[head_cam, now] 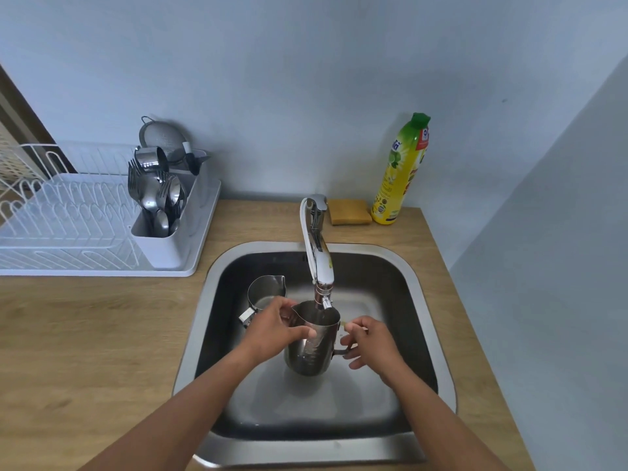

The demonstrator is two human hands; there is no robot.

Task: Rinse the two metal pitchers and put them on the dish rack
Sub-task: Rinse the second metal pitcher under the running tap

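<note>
Item: nearer metal pitcher [312,338], upright, long axis vertical, held over the sink [419,294] directly under the faucet [317,253] nozzle. The left hand [275,329] wraps its body: thumb laid across the front wall, fingers [283,305] curled over the spout-side rim. The right hand [372,341] is at the handle side, its fingers loosely spread and hooked about the handle; whether they clamp it or only touch it cannot be told.

Item: second metal pitcher [266,290], upright on the sink floor, just beyond and to the outer side of the left fingers, spout pointing away from them. The left hand is the nearer one to it.

Item: dish rack [68,219], on the desk [85,334], well apart, farther out past the left hand. Its cutlery holder is full; the wire slots look free.

Hard to make out: any water stream is not distinguishable at the nozzle; the held pitcher's handle is mostly covered by the right hand; the second pitcher's lower body sits behind the left hand.

Also present: sponge [350,212] and soap bottle [402,171], beyond the right hand.
</note>
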